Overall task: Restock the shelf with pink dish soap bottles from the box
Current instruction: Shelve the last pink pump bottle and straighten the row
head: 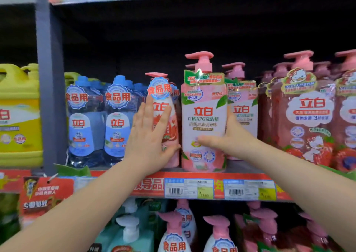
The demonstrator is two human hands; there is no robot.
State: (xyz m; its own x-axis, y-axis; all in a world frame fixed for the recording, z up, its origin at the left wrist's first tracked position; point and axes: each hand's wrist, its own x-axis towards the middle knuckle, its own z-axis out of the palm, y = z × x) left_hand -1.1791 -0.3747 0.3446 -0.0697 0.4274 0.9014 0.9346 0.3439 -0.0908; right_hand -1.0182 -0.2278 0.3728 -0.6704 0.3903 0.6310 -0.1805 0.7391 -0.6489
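Head cam: pink soap bottle (203,117) stands dead centre at the front lip of the shelf (242,174), label reading 立白 and 白桃APG洗洁精. Just beside it at 9 o'clock is a small pink bottle (164,117) with a round 食品用 sticker. Blue bottles (84,120) sit further out at 9, red bottles (308,117) at 3. Price tags (188,188) at 6, numbers too blurry. Plenty of dark open space at 12 above the pumps. Right hand (225,138) grips the pink soap bottle, thumb across the front. Left hand (150,134) lies flat on the small one, fingers straight.
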